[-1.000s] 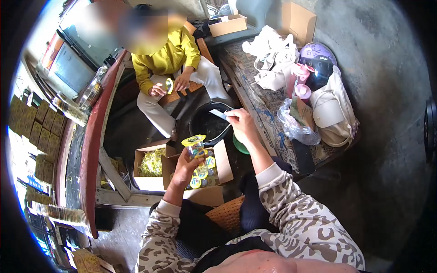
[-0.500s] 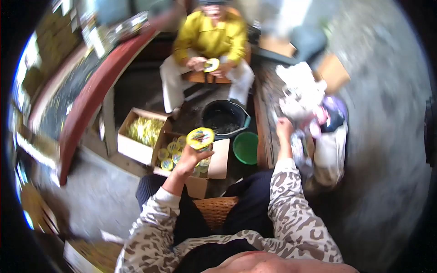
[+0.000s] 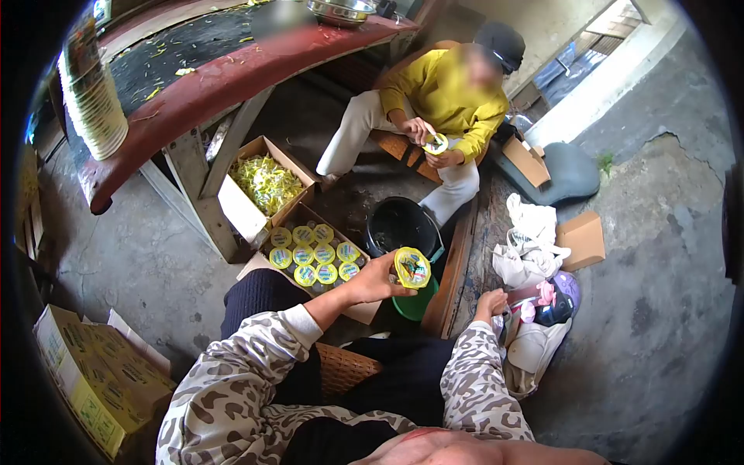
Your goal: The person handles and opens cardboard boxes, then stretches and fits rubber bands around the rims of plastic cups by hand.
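Observation:
My left hand [image 3: 370, 280] is closed around a plastic cup [image 3: 412, 268] with a yellow-rimmed printed lid, tilted so the lid faces me. Below and left of it, a cardboard box [image 3: 361, 313] holds several similar lidded cups [image 3: 325, 254] in rows. My right hand [image 3: 490, 303] is at the wooden bench edge, beside the white cloth bag [image 3: 535, 353]; its fingers are curled, and whatever they may hold is hidden. Behind the held cup stand a black bucket [image 3: 377, 225] and a green basin [image 3: 415, 308], the basin partly covered by my hand and cup.
Opposite me sits a person in a yellow top [image 3: 446, 85], holding a yellow-rimmed cup [image 3: 436, 144]. An open box [image 3: 245, 208] contains thin yellow strips. At left, stacked cups [image 3: 97, 116] stand on the red-edged table [image 3: 225, 66]. A wooden bench [image 3: 457, 271] runs beside the bucket.
My view has turned, so the scene sits differently. My left hand still holds the cup, now farther right in view. My right hand is lower, near the bag.

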Tool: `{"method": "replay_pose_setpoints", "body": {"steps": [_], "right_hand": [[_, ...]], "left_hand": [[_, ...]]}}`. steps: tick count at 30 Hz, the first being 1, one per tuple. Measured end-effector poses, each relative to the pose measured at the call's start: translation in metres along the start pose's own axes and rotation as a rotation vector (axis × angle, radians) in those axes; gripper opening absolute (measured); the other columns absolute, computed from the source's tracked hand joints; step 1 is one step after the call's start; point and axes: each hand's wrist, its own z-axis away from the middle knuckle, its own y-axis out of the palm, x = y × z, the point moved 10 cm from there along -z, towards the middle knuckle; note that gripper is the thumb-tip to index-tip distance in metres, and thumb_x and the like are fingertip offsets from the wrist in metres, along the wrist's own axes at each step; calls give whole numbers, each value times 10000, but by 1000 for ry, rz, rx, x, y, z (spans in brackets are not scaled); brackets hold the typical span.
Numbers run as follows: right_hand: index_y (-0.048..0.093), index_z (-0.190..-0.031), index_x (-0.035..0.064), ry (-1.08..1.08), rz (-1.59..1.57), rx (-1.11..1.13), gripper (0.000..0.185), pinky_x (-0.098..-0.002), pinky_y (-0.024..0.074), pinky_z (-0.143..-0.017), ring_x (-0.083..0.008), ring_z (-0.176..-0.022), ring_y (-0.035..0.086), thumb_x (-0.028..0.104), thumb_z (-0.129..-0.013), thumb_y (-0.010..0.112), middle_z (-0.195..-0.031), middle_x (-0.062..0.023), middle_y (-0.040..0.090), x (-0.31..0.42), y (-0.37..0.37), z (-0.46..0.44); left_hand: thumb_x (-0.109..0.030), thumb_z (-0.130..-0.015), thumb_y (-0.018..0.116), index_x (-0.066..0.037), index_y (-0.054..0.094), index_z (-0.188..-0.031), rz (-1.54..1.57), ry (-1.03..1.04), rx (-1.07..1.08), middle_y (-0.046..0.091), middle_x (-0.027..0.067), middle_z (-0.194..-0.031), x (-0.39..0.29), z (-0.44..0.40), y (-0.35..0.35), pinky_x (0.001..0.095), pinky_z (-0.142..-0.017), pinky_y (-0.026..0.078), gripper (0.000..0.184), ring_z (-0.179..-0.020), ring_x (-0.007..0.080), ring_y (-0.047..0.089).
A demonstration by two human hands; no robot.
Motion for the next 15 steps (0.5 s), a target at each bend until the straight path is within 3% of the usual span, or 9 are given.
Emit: {"method": "replay_pose_setpoints", "body": {"steps": [3,6,8,15], "right_hand": [[683,-910,84,55,64,-2,130,-412,535,-735,-285,-955,623,134,-822,601,-970,-103,618,-4,13,-5],[694,-942,93,149,21,3,150,-391,537,-763,-279,-1001,619,125,-824,606,-1016,-106,638,-20,7,0],[698,-977,90,127,86,229,182,-383,528,-814,-288,-1047,611,122,-815,622,-1079,-117,650,-11,7,11],[718,-935,78,192,-103,319,191,-411,513,-839,-320,-976,643,176,-780,663,-1093,-138,658,-24,33,5]], "left_hand": [[-219,-692,829,-25,495,-1237,21,65,-3,609,94,-1140,-1,-7,-4,319,-962,431,667,-1075,185,570],[-128,-676,824,-27,500,-1220,-85,103,-49,619,96,-1118,-7,-2,-9,318,-932,458,641,-1055,181,587],[-129,-674,825,-26,503,-1216,-76,103,-63,619,96,-1117,-6,-5,-13,318,-929,460,638,-1052,179,588],[-180,-612,855,-28,511,-1158,-173,164,-177,627,128,-1068,-18,1,-21,337,-887,475,663,-1020,244,612]]}}
